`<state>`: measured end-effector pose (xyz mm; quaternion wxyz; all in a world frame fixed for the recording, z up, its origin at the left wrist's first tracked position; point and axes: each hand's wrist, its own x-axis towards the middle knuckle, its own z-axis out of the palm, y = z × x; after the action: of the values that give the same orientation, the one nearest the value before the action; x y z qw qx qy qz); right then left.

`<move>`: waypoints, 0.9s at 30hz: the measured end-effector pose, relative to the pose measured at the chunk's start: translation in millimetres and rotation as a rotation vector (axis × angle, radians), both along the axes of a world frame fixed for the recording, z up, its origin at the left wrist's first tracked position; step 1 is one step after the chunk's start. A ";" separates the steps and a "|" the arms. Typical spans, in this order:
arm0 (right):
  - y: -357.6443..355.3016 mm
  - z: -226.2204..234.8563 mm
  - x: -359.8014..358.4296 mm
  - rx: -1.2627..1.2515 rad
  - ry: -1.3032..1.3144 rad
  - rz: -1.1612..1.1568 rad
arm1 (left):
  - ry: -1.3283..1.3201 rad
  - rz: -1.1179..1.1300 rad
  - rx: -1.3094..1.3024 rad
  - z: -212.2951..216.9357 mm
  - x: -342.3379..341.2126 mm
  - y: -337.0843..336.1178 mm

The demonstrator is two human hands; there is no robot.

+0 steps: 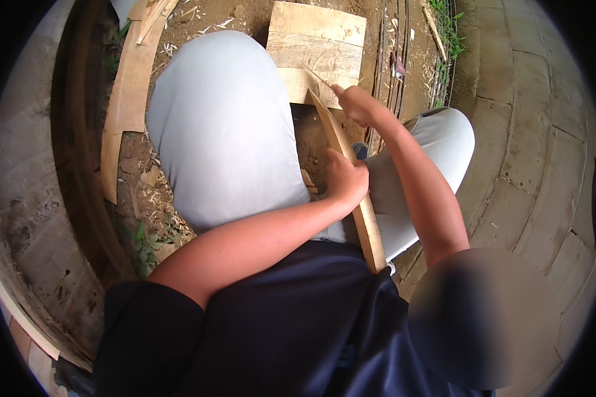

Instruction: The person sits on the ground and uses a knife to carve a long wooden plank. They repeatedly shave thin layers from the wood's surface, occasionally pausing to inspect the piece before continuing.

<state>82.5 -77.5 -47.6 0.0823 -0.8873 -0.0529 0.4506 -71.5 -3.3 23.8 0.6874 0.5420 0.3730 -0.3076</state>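
My left hand [348,177] is closed around a long pale wooden slat [367,228]. The slat slants from my lap up and away, its narrowed far end reaching the near edge of a pale wooden block [316,33]. Farther forward and to the right, my right hand [356,104] is closed on a thin tool [321,79]. That tool points left and away over the block, close to the slat's tip. Its kind is not clear, and my fingers hide its grip. A slender curved line, perhaps a shaving or part of the tool, shows near its end.
My grey-trousered knees rise on both sides of the slat. Bare soil with scattered wood shavings [153,178] lies around. Long flat boards [127,99] lie at the left, beside a dark gap. Paving slabs [523,139] stretch along the right, with green weeds [451,30] at their edge.
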 end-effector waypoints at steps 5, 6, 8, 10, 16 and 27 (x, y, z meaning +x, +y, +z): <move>3.3 29.8 18.9 -0.022 0.027 -0.247 | 0.034 0.018 -0.035 3.0 3.9 2.9; -0.6 33.0 15.5 -0.038 0.016 -0.188 | 0.043 0.024 -0.057 5.2 4.3 3.5; -15.5 23.4 11.4 -0.094 0.012 -0.027 | 0.038 0.072 -0.042 10.3 5.0 3.5; -37.2 9.0 -2.5 -0.049 -0.081 0.146 | 0.045 0.069 -0.057 12.4 5.8 2.4; -16.7 65.5 -15.4 -0.180 -0.100 0.203 | 0.037 0.000 0.003 -15.7 -5.4 -9.4; -5.8 91.8 -35.4 -0.348 -0.088 0.447 | 0.121 0.045 -0.109 9.1 5.4 3.6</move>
<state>47.1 -83.3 44.2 -0.1751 -0.8731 -0.1725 0.4211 -66.1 0.3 32.9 0.6989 0.4756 0.4087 -0.3440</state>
